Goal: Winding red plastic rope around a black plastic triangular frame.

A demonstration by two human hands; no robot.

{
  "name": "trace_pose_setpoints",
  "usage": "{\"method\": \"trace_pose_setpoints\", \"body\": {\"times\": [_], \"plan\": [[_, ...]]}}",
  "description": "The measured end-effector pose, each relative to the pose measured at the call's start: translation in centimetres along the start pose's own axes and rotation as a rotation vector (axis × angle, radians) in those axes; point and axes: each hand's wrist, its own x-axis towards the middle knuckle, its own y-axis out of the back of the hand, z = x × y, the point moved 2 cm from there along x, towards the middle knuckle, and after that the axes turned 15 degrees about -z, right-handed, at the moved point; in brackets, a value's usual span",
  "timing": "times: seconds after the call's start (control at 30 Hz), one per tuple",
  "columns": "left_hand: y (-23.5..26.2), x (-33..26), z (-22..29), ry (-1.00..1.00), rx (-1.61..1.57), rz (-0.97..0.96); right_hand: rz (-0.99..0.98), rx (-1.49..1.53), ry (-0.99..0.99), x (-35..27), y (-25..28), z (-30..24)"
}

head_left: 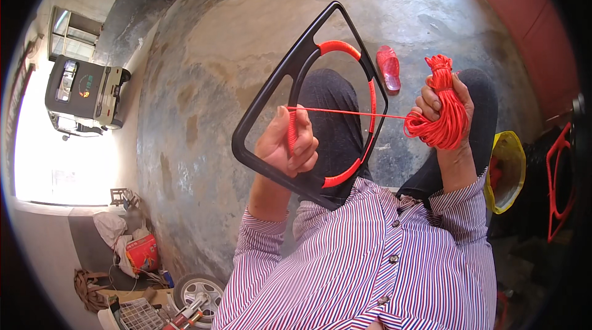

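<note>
My left hand (288, 144) is closed around the left side of a black plastic frame (296, 59) with an inner ring. Red cord wrapping (339, 48) covers the ring's top, right side and bottom right, and more shows under my left fingers. A single red strand (354, 112) runs straight across the ring from my left thumb and forefinger. It leads to a looped bundle of red cord (445, 120), which my right hand (459, 99) grips above my right knee. The frame stands tilted over my left thigh.
A red slipper (388, 69) lies on the concrete floor beyond my knees. At right are a yellow-rimmed bag (523, 163) and a red frame (552, 188). A wheel (200, 296), a red bag (143, 253) and clutter sit lower left. A small vehicle (83, 94) stands in the doorway.
</note>
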Motion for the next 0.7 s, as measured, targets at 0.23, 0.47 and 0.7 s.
{"method": "trace_pose_setpoints", "body": {"times": [0.23, 0.47, 0.7], "plan": [[-0.27, 0.05, 0.02, 0.005, 0.002, -0.018, 0.037, -0.077, -0.018, -0.01, -0.20, -0.24], [-0.54, 0.18, 0.06, 0.028, -0.020, 0.024, 0.076, -0.080, -0.029, -0.04, -0.05, -0.14], [-0.63, 0.19, 0.24, 0.018, 0.022, 0.021, 0.148, -0.133, -0.050, 0.09, -0.11, 0.33]]}}
